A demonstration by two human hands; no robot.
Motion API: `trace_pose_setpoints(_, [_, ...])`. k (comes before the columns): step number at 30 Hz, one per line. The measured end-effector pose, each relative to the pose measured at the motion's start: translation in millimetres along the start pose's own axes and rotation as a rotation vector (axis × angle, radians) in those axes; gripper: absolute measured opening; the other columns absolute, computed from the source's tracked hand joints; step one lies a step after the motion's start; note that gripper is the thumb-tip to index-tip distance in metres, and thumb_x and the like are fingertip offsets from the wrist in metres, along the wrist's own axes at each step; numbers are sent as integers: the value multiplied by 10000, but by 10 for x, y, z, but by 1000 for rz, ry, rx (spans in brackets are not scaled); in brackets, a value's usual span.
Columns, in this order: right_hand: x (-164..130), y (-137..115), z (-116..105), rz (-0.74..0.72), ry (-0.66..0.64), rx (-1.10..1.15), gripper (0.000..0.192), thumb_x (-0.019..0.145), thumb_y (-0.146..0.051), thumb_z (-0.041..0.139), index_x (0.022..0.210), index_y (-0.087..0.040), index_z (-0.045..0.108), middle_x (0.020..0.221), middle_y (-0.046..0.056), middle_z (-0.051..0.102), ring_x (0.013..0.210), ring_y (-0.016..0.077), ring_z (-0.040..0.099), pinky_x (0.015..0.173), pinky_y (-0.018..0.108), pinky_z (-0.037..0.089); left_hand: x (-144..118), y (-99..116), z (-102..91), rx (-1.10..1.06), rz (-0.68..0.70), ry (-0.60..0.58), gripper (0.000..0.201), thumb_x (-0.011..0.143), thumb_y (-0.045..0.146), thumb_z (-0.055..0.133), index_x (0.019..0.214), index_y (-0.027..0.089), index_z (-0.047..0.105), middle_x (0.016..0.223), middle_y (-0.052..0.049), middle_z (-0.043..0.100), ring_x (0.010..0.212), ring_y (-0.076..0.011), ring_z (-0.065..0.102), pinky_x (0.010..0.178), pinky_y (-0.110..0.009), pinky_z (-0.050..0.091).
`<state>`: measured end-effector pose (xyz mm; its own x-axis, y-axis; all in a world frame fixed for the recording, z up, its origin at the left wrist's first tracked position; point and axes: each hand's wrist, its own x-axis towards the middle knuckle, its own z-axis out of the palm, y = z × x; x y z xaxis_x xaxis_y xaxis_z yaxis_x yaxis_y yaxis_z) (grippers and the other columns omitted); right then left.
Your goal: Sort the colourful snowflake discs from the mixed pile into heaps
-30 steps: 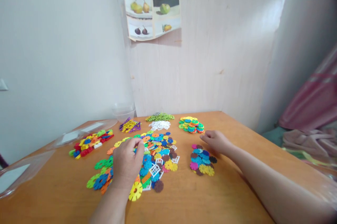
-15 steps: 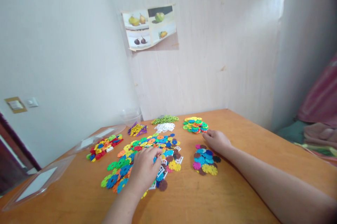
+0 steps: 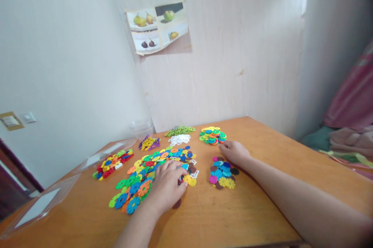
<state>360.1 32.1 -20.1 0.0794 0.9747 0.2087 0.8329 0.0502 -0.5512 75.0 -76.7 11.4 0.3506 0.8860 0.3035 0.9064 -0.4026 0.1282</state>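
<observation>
Left hand point(image 3: 167, 188) palm-down, fingers spread loosely over large heap of flat, notched plastic discs point(image 3: 145, 170); right hand point(image 3: 235, 152) relaxed open, resting beside small disc cluster point(image 3: 222, 172). Smooth wooden table point(image 3: 262, 155); bare surface toward right edge, clear lids point(image 3: 43, 201) at left.

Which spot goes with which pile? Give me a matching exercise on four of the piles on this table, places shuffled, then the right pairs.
Things:
1. green pile
2. white pieces
3. red brick pile
4. small disc pile

Places:
A. just in front of the right hand
B. far left, beside the clear lids
C. at the far edge of the table, by the wall
D. between the green pile and the big mixed pile under the left hand

Pairs: 1-C, 2-D, 3-B, 4-A
</observation>
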Motion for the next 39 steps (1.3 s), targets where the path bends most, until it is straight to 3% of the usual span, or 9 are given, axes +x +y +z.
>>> trace_pose_setpoints(6, [22,18,30,-9,6,-35,396,899,-484,423,678,-214,609,694,43,621,650,163,524,547,260,259,138,50,26,-102,2,34,98,758,164,598,766,247,649,1147,-15,643,1156,-236,514,977,-393,388])
trace_pose_setpoints(12, [33,8,35,-2,0,-16,388,905,-482,432,717,-217,644,723,42,641,674,163,540,555,253,267,437,254,129,-235,-40,120,127,785,197,587,695,227,672,1076,-29,680,1134,-232,554,1007,-396,395])
trace_pose_setpoints(18, [51,26,50,-46,9,-3,389,907,-467,426,698,-208,627,720,29,635,662,146,520,545,251,247,704,614,298,-268,-34,76,155,771,219,588,656,222,692,1082,-33,688,1123,-239,557,980,-378,407])
trace_pose_setpoints(21, [59,34,59,-48,12,5,379,904,-458,440,693,-203,626,713,25,633,662,143,520,546,251,247,773,681,355,-274,5,21,173,793,252,571,703,228,717,1023,-35,696,1059,-229,580,941,-359,426])
trace_pose_setpoints(26, [62,24,52,-43,0,5,358,902,-449,457,712,-208,641,737,33,652,679,153,533,551,253,259,783,511,257,-240,64,-16,173,782,237,565,845,232,727,985,-32,695,1003,-212,591,920,-334,444])
trace_pose_setpoints(34, [70,21,44,-38,-22,-4,347,897,-448,460,714,-216,642,774,38,666,698,158,545,558,251,263,475,142,-223,-194,109,-159,237,732,158,560,880,269,707,1008,-12,672,1042,-211,577,912,-322,449])
trace_pose_setpoints(39, [72,28,55,-42,-34,-19,354,885,-460,463,682,-215,617,736,33,643,679,159,533,549,259,254,324,127,-235,-109,148,-203,242,675,143,609,844,290,702,1092,-6,646,1131,-238,529,979,-363,417])
